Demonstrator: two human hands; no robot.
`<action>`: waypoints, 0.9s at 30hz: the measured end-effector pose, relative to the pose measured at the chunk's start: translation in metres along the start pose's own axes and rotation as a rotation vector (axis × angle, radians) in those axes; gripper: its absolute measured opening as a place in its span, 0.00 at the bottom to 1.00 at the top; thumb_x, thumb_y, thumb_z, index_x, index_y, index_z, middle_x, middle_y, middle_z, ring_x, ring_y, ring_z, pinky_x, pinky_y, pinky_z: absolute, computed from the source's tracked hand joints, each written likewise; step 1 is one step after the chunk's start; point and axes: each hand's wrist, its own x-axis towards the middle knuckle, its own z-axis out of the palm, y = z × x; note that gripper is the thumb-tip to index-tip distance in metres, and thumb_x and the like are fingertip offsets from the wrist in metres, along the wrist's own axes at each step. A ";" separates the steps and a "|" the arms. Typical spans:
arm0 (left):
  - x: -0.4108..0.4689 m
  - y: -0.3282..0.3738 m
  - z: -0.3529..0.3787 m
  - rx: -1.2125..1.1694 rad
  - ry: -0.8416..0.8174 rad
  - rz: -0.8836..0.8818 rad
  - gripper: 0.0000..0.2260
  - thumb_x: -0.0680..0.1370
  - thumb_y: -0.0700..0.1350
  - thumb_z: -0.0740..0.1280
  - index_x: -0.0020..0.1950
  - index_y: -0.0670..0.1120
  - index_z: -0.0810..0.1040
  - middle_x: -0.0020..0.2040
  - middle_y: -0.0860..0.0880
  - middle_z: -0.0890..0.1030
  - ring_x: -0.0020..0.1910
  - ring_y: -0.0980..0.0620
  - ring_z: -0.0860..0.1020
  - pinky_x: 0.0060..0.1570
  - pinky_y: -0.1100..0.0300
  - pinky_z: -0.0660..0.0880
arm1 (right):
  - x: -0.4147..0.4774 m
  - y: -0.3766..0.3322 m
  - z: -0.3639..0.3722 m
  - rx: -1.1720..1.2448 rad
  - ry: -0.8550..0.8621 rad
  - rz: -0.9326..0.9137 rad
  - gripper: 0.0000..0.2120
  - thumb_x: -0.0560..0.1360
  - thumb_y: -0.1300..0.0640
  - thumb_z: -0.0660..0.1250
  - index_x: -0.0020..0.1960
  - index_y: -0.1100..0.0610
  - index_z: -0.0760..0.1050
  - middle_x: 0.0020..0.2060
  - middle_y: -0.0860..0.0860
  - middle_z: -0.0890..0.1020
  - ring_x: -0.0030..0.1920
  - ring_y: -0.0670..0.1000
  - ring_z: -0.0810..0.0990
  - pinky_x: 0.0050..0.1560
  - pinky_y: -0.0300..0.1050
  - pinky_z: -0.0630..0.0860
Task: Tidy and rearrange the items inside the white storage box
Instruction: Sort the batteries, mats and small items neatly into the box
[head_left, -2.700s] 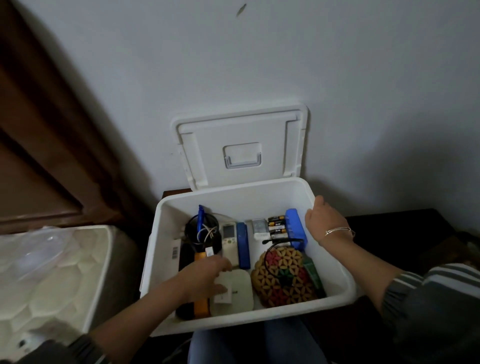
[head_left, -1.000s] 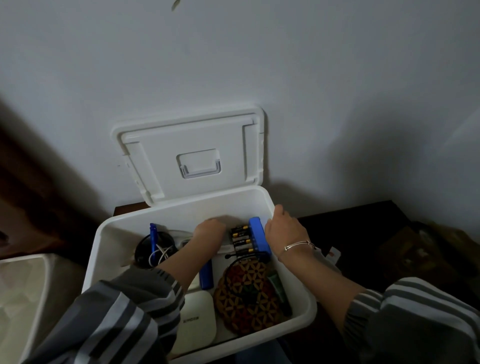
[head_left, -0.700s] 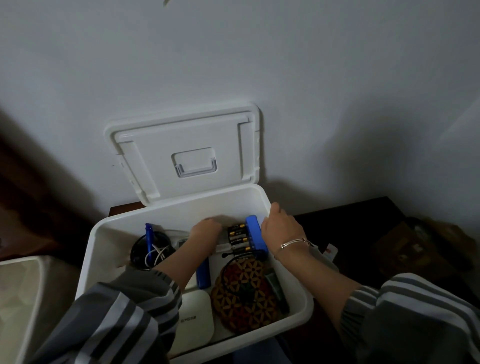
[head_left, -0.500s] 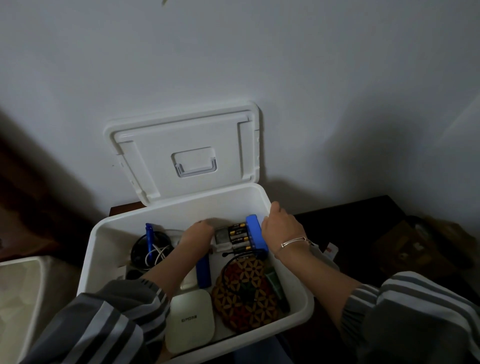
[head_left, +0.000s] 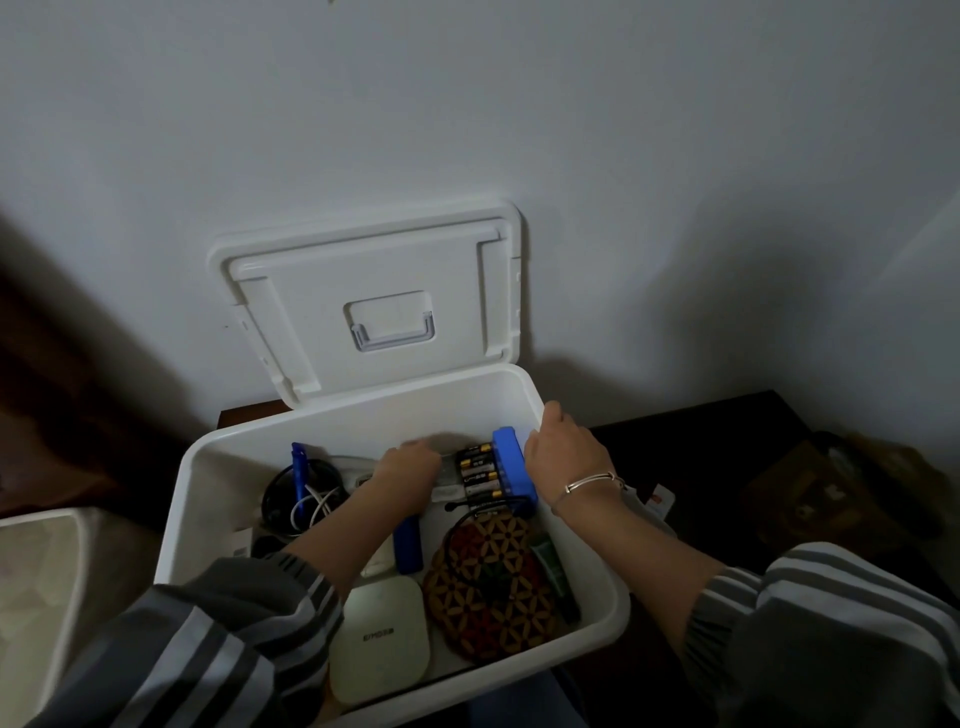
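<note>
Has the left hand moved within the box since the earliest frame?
Yes. The left hand went from the front of the box, over the white device, to its back beside the batteries.

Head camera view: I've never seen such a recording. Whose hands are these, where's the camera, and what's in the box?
No machine here: a person wears the camera on their head, looking down at their hands. A white plastic storage box stands open, its lid leaning on the wall. The left hand reaches beside a pack of black-and-gold batteries; the right hand sits at the box's right rim, beside a blue plastic case. What either grips is hidden. Nearer lie a round patterned woven mat and a white rounded-square device.
</note>
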 end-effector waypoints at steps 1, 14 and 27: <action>0.000 0.001 0.000 0.012 0.001 0.003 0.11 0.76 0.38 0.67 0.59 0.41 0.78 0.60 0.43 0.75 0.59 0.45 0.75 0.56 0.54 0.74 | 0.000 0.000 0.000 -0.002 -0.003 0.001 0.12 0.81 0.54 0.52 0.60 0.60 0.64 0.54 0.57 0.77 0.50 0.58 0.77 0.41 0.47 0.70; -0.004 -0.007 0.009 -0.065 0.115 -0.062 0.15 0.76 0.43 0.69 0.62 0.42 0.74 0.63 0.43 0.75 0.59 0.46 0.76 0.58 0.55 0.74 | -0.001 -0.001 -0.002 0.023 -0.001 0.001 0.12 0.81 0.53 0.52 0.59 0.59 0.64 0.53 0.57 0.77 0.49 0.57 0.78 0.43 0.48 0.74; -0.024 -0.012 0.006 -0.242 0.209 0.011 0.23 0.74 0.48 0.71 0.66 0.45 0.69 0.65 0.44 0.69 0.60 0.45 0.73 0.56 0.54 0.74 | -0.001 0.000 -0.001 0.013 0.000 -0.019 0.12 0.81 0.53 0.52 0.59 0.59 0.64 0.52 0.57 0.77 0.49 0.57 0.78 0.42 0.49 0.74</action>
